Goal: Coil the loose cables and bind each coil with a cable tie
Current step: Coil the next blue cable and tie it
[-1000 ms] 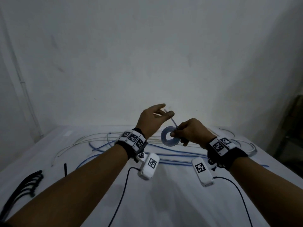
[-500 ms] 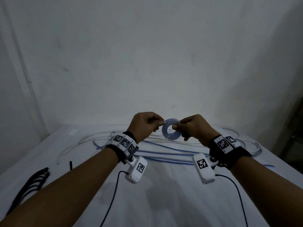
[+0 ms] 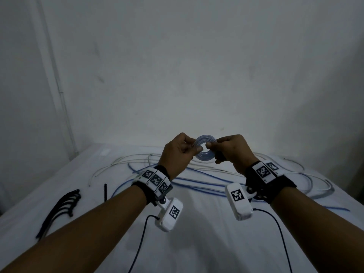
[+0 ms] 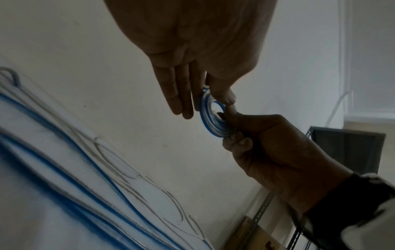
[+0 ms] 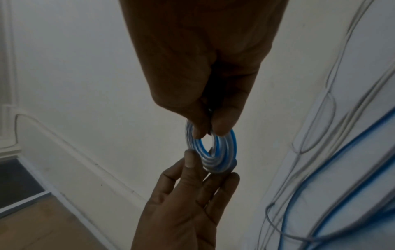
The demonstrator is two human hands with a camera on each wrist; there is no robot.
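Note:
A small coil of blue and clear cable (image 3: 204, 157) is held up above the table between both hands. My left hand (image 3: 194, 149) pinches its left side between thumb and fingers. My right hand (image 3: 212, 144) pinches its right side. In the left wrist view the coil (image 4: 210, 126) stands on edge, with my left hand (image 4: 211, 101) at its top and my right hand (image 4: 233, 128) curled round its lower part. In the right wrist view my right hand (image 5: 210, 131) pinches the top of the coil (image 5: 221, 159) and my left hand (image 5: 205, 166) holds the bottom.
Loose blue cables (image 3: 197, 182) and white cables (image 3: 128, 157) sprawl across the white table (image 3: 197, 243) under and beyond the hands. A bundle of black cable ties (image 3: 59, 209) and a single tie (image 3: 105, 192) lie at the left. A plain wall stands close behind.
My left hand, open and raised beside the coil a second ago, has come in and taken hold of its left side. Both hands have lifted the coil a little.

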